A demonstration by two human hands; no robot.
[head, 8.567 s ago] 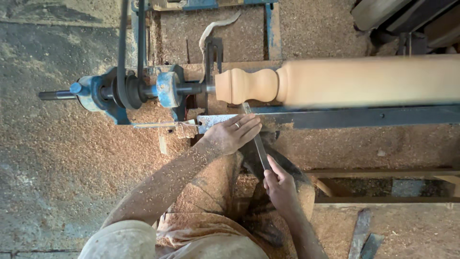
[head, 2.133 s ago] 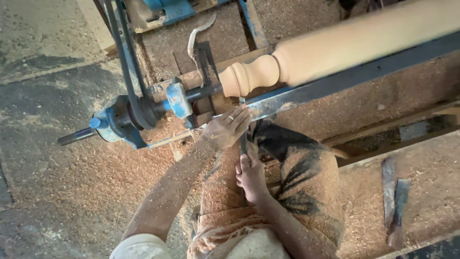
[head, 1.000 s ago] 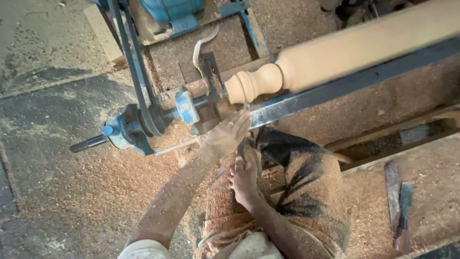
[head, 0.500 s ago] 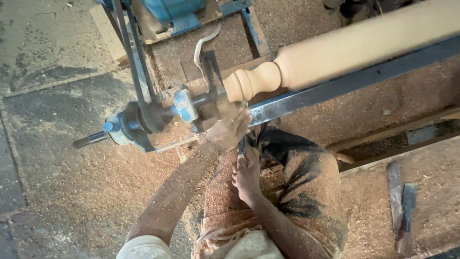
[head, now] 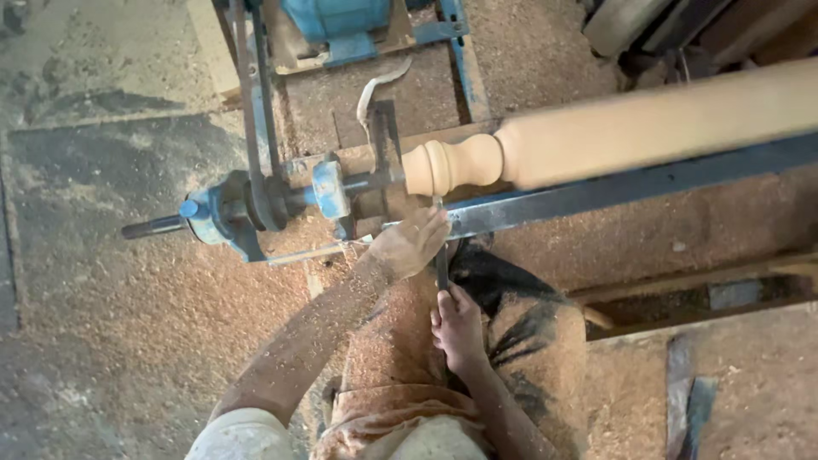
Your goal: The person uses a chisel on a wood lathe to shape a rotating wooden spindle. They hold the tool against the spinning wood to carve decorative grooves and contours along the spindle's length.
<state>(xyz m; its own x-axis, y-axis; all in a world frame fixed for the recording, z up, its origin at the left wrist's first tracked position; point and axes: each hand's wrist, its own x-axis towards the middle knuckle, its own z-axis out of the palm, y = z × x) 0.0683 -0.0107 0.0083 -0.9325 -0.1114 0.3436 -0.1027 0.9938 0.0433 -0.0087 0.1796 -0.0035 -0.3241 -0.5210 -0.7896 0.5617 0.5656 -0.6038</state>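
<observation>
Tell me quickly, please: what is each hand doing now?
Left hand: closed over the front of the chisel, resting on the metal tool rest.
Right hand: closed on the chisel's rear end.

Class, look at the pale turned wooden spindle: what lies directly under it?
Under the spindle runs a dark metal rail, with the left hand resting there. The chisel tip is hidden.
</observation>
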